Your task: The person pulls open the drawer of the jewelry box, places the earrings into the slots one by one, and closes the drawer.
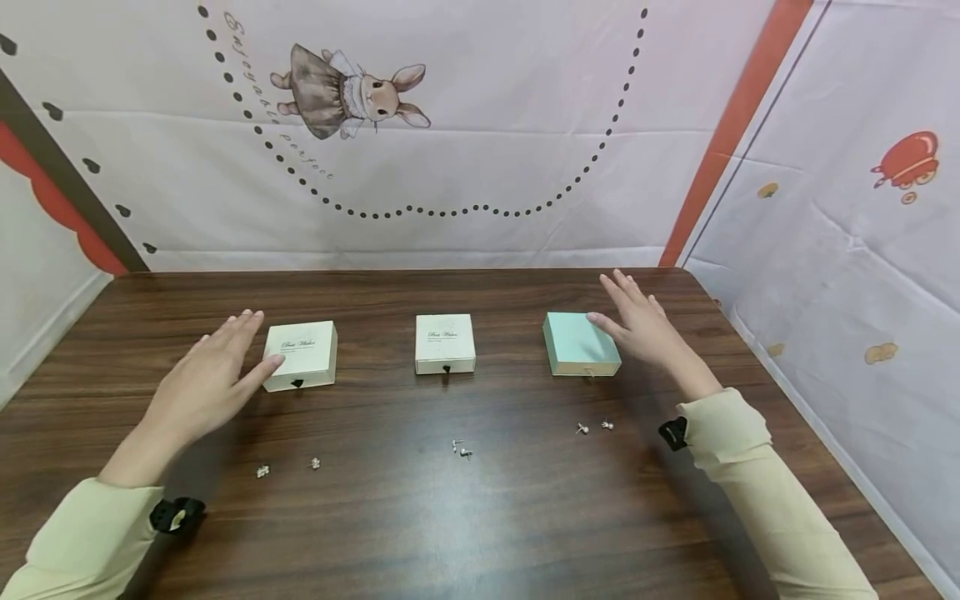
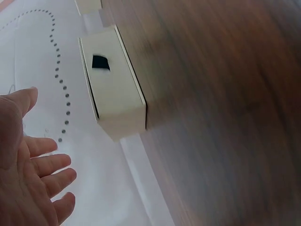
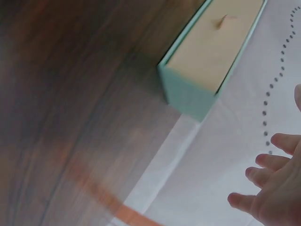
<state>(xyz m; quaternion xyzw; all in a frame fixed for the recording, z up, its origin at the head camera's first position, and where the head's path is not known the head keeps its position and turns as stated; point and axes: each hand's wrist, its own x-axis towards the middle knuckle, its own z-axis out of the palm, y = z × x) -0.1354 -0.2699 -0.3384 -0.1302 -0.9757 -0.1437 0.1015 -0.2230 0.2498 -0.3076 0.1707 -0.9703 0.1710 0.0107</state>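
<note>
My left hand [image 1: 206, 379] is held out with straight fingers beside a cream gift box [image 1: 302, 350], its thumb overlapping the box's corner in the head view. In the left wrist view that box [image 2: 115, 89] shows a black pull tab on its drawer front. On the other side, my right hand [image 1: 641, 325] spreads its fingers at a mint-green box [image 1: 581, 340], the thumb over its right edge. The green box's cream drawer front [image 3: 214, 42] carries a small light tab. Both hands hold nothing.
A second cream box [image 1: 445, 342] stands between the other two. Small earrings lie in front of the boxes: one pair [image 1: 262, 471] at left, another pair [image 1: 465, 453] in the middle, a third pair [image 1: 582, 428] at right. Behind the wooden table [image 1: 375, 533] hangs a printed white cloth [image 1: 510, 75].
</note>
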